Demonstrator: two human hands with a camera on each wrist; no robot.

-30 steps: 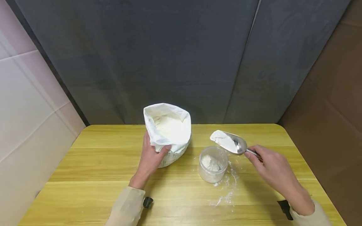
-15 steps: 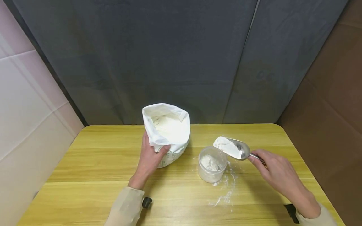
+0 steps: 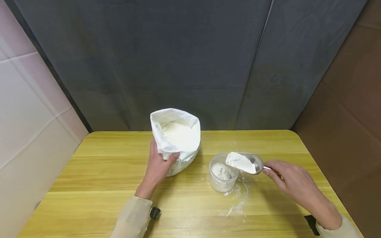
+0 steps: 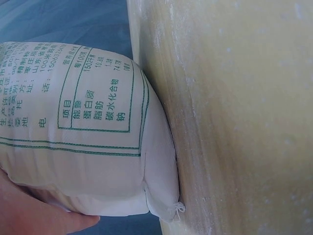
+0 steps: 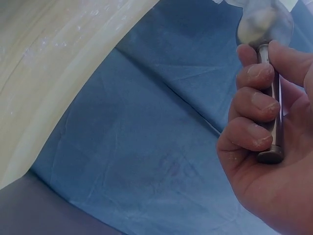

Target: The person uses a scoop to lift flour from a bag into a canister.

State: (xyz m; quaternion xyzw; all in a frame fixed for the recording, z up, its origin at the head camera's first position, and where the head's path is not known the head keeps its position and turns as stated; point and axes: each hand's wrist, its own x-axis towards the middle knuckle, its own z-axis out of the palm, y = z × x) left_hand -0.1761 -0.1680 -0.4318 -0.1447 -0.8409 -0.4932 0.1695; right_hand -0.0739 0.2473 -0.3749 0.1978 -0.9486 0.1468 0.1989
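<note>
My left hand (image 3: 156,167) grips the near left side of an open white cloth bag (image 3: 193,140) of flour, its thumb over the folded rim. In the left wrist view the bag (image 4: 88,161) stands on the table, with green printing on its side. My right hand (image 3: 297,180) holds a metal scoop (image 3: 258,163) by its handle, with white flour (image 3: 241,162) heaped in it. In the right wrist view the fingers (image 5: 257,103) curl round that handle (image 5: 276,122). The scoop's tip is over the right part of a clear plastic jar (image 3: 220,186) partly filled with flour.
Spilled flour (image 3: 238,208) streaks the wooden table (image 3: 104,175) beside and in front of the jar. A dark grey panel (image 3: 163,59) stands behind the table. Pale panels (image 3: 35,115) flank the left, a brown one (image 3: 351,115) the right.
My right hand has shifted slightly right and toward me, bringing the loaded scoop lower, closer over the jar. The left hand and bag have stayed put.
</note>
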